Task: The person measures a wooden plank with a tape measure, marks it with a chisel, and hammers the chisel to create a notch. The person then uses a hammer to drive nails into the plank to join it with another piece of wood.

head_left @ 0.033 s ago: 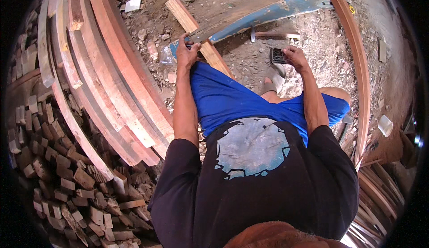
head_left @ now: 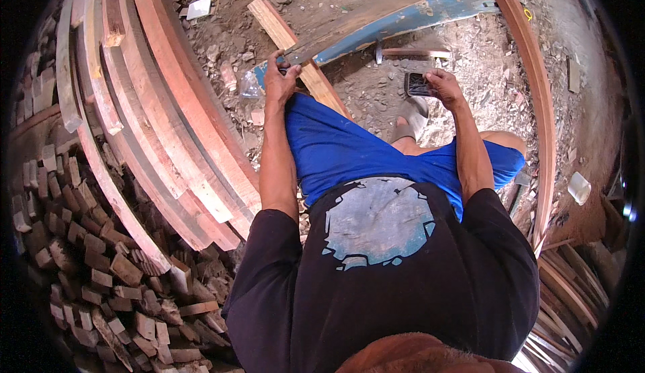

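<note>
My left hand (head_left: 279,78) is closed at the near end of a long grey-brown plank (head_left: 376,15), over a short light timber piece (head_left: 321,87). A small dark thing with a bit of blue shows between its fingers, too small to name. In my right hand (head_left: 443,87) is a small black open tray (head_left: 416,85), gripped by its right side, with thin dark pieces like nails inside. Beyond the tray a hammer (head_left: 416,53) lies on the ground. A worn blue-painted board (head_left: 410,20) runs alongside the plank.
Long reddish timbers (head_left: 175,84) are stacked at the left, above a heap of wood offcuts (head_left: 114,285). A long beam (head_left: 534,84) stretches along the right side. A white cup-like container (head_left: 579,188) lies at the far right, and thin strips (head_left: 564,299) lie behind me.
</note>
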`<control>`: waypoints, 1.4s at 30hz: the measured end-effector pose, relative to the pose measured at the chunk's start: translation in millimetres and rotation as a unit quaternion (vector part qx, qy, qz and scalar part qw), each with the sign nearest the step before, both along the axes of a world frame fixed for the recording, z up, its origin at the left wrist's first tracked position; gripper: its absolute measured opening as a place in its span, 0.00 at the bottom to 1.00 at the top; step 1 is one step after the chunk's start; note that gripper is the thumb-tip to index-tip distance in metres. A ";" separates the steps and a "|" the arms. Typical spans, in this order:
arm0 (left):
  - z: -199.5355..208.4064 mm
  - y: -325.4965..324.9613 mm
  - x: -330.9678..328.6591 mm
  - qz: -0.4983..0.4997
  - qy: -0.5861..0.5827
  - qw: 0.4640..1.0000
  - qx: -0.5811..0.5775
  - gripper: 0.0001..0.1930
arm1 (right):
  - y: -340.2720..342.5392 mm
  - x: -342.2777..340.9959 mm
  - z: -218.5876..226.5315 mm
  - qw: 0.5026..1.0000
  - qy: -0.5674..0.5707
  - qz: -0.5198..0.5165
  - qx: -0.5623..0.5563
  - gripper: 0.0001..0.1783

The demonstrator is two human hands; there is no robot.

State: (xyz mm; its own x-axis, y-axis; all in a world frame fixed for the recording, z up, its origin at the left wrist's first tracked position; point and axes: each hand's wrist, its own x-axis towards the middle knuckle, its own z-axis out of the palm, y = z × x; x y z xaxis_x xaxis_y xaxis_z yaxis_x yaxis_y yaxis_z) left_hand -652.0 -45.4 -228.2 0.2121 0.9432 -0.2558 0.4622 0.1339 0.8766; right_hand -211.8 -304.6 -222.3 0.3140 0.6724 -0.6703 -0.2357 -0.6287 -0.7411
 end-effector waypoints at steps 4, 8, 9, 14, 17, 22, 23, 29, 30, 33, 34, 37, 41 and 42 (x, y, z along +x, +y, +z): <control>1.8 3.1 7.1 -0.011 0.019 1.000 0.020 0.35 | 1.1 0.8 8.7 0.991 0.107 -0.074 0.039 0.11; 5.2 0.7 9.3 -0.001 0.017 1.000 0.008 0.36 | 8.1 -11.6 22.6 0.987 0.129 -0.084 0.042 0.10; 4.3 -0.2 9.2 0.004 0.015 1.000 0.005 0.36 | 7.2 -9.7 21.7 0.994 0.092 -0.055 0.021 0.10; -11.3 6.8 1.9 -0.013 0.007 0.999 0.029 0.36 | 1.8 9.7 6.4 0.882 -0.410 0.196 -0.124 0.10; -6.1 3.1 4.2 -0.016 0.004 1.000 0.017 0.35 | -4.0 6.3 -8.0 0.794 -0.541 0.238 -0.139 0.14; -5.4 4.8 2.5 -0.027 0.000 0.999 0.017 0.34 | -0.5 -18.1 -20.9 0.820 -0.473 0.288 -0.143 0.19; -4.3 4.9 2.1 -0.029 0.004 0.999 0.019 0.34 | 3.7 -27.8 -20.8 0.821 -0.469 0.292 -0.143 0.21; -9.5 5.0 -8.3 -0.034 0.015 0.999 0.036 0.34 | 21.0 -46.2 -32.7 0.806 -0.486 0.307 -0.143 0.17; -9.4 5.3 -7.2 -0.033 0.008 0.999 0.034 0.34 | 18.8 -42.8 -40.4 0.795 -0.499 0.316 -0.138 0.16; -4.1 5.7 0.1 -0.026 0.002 0.999 0.021 0.34 | 7.8 -24.0 -67.8 0.780 -0.508 0.343 -0.126 0.15; -1.5 4.4 3.7 -0.025 0.001 1.000 0.014 0.34 | 0.3 -16.6 -77.1 0.779 -0.505 0.350 -0.125 0.14; -6.6 7.1 5.3 -0.035 -0.004 0.999 0.017 0.35 | -12.4 -6.3 -92.6 0.783 -0.522 0.323 -0.106 0.14; 11.6 1.3 7.7 -0.026 0.025 0.999 0.028 0.35 | -11.5 -15.2 -69.5 0.790 -0.521 0.316 -0.071 0.14; 2.4 2.9 3.0 -0.027 0.028 0.998 0.047 0.35 | -14.4 -15.3 -64.9 0.786 -0.528 0.315 -0.056 0.15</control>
